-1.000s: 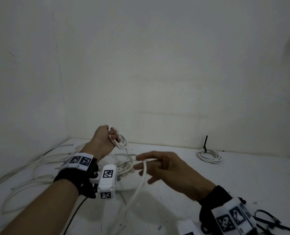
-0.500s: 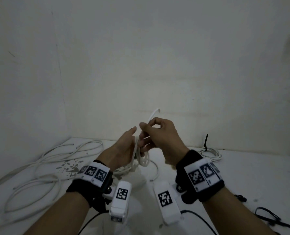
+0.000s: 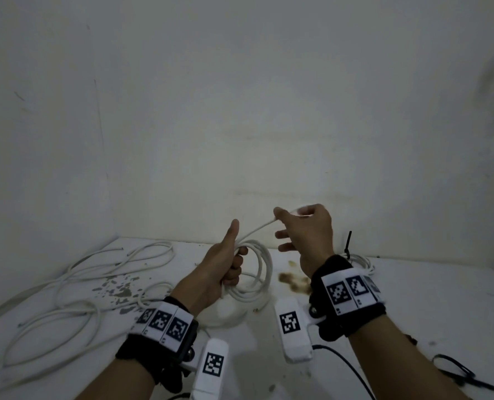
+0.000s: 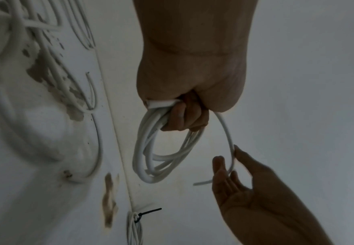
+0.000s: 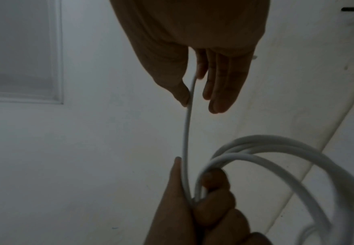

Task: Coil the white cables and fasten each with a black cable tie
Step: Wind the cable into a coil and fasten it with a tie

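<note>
White coil (image 3: 255, 272) sits at frame centre in your left hand (image 3: 222, 264), its grip wrapped round the loops; your right hand (image 3: 306, 235), upper right of it, pinches the cable's free end.

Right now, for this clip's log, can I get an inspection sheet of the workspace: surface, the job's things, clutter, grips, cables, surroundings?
Surface: white tabletop, chipped paint patch on the left, brown stain near the middle.
Job's things: white cable coil held above the table; finished coil with black cable tie at the back; spare black cable ties front right.
Clutter: nothing seen.
Grips: left hand grips the coil's loops; right hand pinches the cable's free end.
Cables: loose white cables sprawled on the left.
Surroundings: bare white walls.
</note>
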### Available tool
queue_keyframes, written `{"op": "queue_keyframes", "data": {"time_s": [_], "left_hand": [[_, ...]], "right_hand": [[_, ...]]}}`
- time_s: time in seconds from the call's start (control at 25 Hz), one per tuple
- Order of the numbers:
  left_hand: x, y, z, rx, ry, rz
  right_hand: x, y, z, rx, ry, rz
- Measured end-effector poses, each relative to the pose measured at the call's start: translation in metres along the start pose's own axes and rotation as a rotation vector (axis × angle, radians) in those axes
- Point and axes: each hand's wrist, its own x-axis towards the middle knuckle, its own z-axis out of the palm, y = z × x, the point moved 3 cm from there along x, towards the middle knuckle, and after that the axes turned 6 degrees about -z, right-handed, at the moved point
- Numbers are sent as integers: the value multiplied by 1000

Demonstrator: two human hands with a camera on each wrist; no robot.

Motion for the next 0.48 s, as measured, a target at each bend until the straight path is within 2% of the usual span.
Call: {"op": "queue_keyframes", "data": {"time_s": [0.08, 0.12, 0.28, 0.32, 0.4, 0.48], "left_hand": [[-1, -1, 3, -52, -15, 6], [-1, -1, 4, -89, -38, 6], [5, 1, 10, -344, -216, -17], [5, 2, 11, -390, -269, -26], [5, 2, 12, -392, -321, -23], [5, 1, 12, -289, -278, -27]], "right_hand": [[-3, 6, -7, -2, 13, -34], [-4, 8, -9, -38, -35, -55], [-13, 22, -7, -452, -482, -139], [-14, 26, -8, -492, -507, -183], [-10, 32, -17, -497, -436, -266], [-10, 37, -24, -512, -389, -301]]}}
